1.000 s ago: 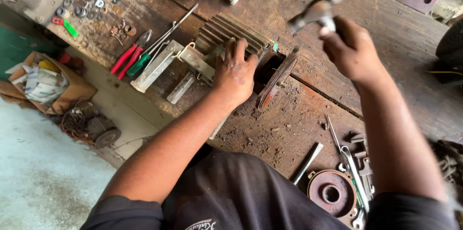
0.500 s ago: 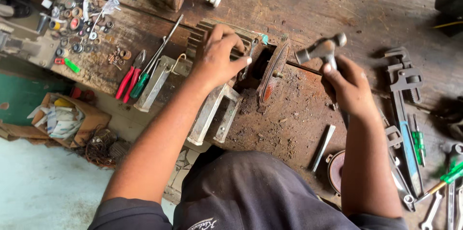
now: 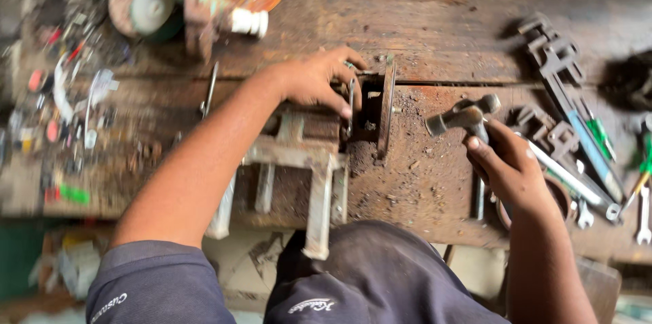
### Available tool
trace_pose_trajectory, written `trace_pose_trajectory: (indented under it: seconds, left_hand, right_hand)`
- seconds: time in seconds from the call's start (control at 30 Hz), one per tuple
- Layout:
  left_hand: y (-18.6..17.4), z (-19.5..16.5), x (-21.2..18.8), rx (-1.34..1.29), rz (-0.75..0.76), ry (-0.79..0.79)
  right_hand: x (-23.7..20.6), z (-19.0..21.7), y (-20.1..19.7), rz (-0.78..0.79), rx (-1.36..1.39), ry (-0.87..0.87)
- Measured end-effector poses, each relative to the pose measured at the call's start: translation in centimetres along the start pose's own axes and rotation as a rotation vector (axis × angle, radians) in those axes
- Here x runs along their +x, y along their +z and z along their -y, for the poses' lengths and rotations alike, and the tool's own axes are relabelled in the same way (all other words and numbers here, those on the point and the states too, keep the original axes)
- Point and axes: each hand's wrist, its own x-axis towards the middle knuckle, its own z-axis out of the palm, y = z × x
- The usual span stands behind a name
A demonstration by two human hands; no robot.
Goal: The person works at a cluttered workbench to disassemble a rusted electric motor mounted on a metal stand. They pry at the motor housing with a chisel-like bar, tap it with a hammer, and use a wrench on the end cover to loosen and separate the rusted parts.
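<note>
Wooden workbench (image 3: 435, 11), rusty, tool-strewn

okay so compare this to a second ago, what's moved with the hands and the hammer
The right hand has brought the hammer down from its raised position to just above the bench, beside the upright metal disc. It keeps its grip on the handle. The left hand has stayed pressed on the metal part next to the disc. The wrenches on the wooden workbench lie untouched.
</note>
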Motion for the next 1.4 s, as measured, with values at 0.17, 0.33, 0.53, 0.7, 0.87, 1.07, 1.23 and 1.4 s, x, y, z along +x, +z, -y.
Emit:
trace_pose_trajectory:
  seconds: [0.17, 0.33, 0.53, 0.7, 0.87, 1.07, 1.23, 1.4]
  left_hand:
    - [-1.6, 1.8, 2.2, 0.068, 0.179, 0.259]
    - [-2.2, 2.3, 2.9, 0.033, 0.274, 0.379]
    - [-1.2, 0.7, 0.6, 0.115, 0.068, 0.272]
    - [-0.4, -0.4, -1.0, 0.041, -0.042, 0.303]
    - [-0.4, -0.2, -2.0, 0.348, -0.242, 0.436]
    - [0.4, -1.2, -2.3, 0.333, -0.144, 0.103]
    - [-0.2, -0.9, -2.2, 0.231, -0.099, 0.183]
    - [-1.8, 0.5, -0.2, 0.019, 0.108, 0.305]
  right_hand:
    - [-3.7, -1.8, 3.9, -0.241, 0.077, 0.102]
    - [-7.3, -5.4, 7.8, -0.376, 0.061, 0.129]
    - [-10.3, -7.9, 12.0, -0.558, 0.065, 0.23]
    - [-11.6, -7.6, 13.8, -0.588, 0.021, 0.203]
    - [-10.7, -7.2, 14.9, -0.62, -0.094, 0.258]
    - [-5.2, -6.1, 13.7, -0.614, 0.101, 0.252]
    - [-0.4, -5.1, 13.3, -0.723, -0.19, 0.15]
    - [-0.5, -2.9, 14.4, -0.918, -0.973, -0.034]
